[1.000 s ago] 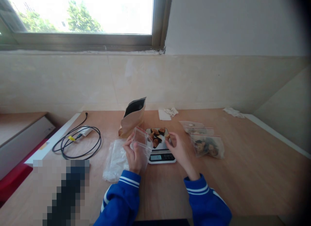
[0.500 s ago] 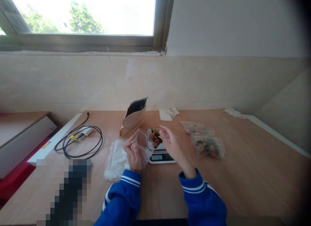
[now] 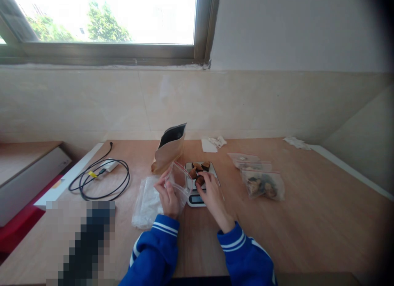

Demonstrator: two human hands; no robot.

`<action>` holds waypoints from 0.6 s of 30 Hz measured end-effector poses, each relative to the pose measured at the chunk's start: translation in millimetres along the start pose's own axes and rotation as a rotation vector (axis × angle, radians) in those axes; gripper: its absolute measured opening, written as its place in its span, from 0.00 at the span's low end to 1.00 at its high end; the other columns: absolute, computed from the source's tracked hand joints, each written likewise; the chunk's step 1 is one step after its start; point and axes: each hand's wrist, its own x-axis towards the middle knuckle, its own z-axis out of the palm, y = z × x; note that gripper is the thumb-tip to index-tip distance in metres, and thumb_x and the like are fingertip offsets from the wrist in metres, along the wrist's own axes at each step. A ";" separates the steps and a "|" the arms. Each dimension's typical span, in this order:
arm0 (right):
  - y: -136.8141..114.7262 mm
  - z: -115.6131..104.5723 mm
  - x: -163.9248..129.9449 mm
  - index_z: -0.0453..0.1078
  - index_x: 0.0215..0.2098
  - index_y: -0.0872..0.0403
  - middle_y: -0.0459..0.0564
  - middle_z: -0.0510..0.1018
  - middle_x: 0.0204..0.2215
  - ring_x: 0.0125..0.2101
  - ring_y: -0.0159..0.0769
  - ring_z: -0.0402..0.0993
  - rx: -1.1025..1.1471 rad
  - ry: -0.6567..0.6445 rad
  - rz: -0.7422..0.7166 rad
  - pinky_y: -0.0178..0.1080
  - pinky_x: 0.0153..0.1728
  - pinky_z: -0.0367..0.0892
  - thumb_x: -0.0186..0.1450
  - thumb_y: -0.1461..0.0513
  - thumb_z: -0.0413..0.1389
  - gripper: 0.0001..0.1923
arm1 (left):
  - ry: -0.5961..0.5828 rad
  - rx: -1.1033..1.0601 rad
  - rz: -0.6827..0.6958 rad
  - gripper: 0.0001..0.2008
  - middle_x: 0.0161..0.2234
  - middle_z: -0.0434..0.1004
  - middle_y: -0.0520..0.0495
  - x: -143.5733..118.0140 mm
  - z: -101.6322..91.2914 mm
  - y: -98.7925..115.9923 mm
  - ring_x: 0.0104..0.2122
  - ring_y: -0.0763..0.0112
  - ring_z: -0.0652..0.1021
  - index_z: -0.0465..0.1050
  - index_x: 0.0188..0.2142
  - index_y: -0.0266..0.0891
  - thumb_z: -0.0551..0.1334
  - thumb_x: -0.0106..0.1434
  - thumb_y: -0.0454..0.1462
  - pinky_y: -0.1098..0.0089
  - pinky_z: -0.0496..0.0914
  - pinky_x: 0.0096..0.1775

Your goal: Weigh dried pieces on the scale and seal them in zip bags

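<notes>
My left hand [image 3: 167, 195] holds a small clear zip bag [image 3: 179, 180] with a red strip, its mouth turned toward the scale. A small kitchen scale [image 3: 197, 200] sits just right of it, with several dark brown dried pieces [image 3: 199, 168] on its platform. My right hand [image 3: 211, 191] rests over the scale's front, fingers pinching one brown piece [image 3: 200, 181] beside the bag's mouth. Part of the scale display is hidden by this hand.
An open brown paper pouch [image 3: 168, 149] stands behind the scale. A stack of clear bags [image 3: 147, 201] lies left of my left hand. Filled zip bags [image 3: 263, 184] lie to the right. A black coiled cable [image 3: 100, 179] lies at the left, crumpled tissues [image 3: 214, 143] at the back.
My right hand went from the scale's right side up over the pieces, then came down and left to the bag's mouth with a brown piece. The left hand kept the bag almost still.
</notes>
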 end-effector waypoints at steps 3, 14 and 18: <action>0.0 -2.5 -1.2 0.67 0.47 0.53 0.57 0.72 0.41 0.44 0.46 0.70 0.041 0.030 0.044 0.50 0.46 0.67 0.62 0.65 0.50 0.15 | 0.015 -0.021 -0.019 0.10 0.52 0.68 0.33 0.3 0.5 0.5 0.54 0.56 0.71 0.59 0.43 0.40 0.48 0.69 0.43 0.42 0.62 0.54; -68.9 -44.8 37.9 0.68 0.52 0.50 0.53 0.74 0.46 0.43 0.39 0.72 0.424 0.074 -0.035 0.41 0.44 0.70 0.64 0.57 0.55 0.18 | -0.008 -0.119 -0.042 0.13 0.51 0.70 0.36 -1.5 1.2 1.4 0.52 0.58 0.72 0.61 0.44 0.39 0.50 0.68 0.45 0.49 0.64 0.54; -71.5 -42.2 42.3 0.66 0.56 0.48 0.52 0.72 0.52 0.53 0.40 0.67 0.374 0.002 -0.126 0.44 0.52 0.66 0.68 0.57 0.49 0.19 | 0.006 -0.164 -0.054 0.14 0.51 0.70 0.39 -2.0 1.7 -0.6 0.52 0.61 0.72 0.62 0.44 0.40 0.51 0.67 0.46 0.53 0.63 0.55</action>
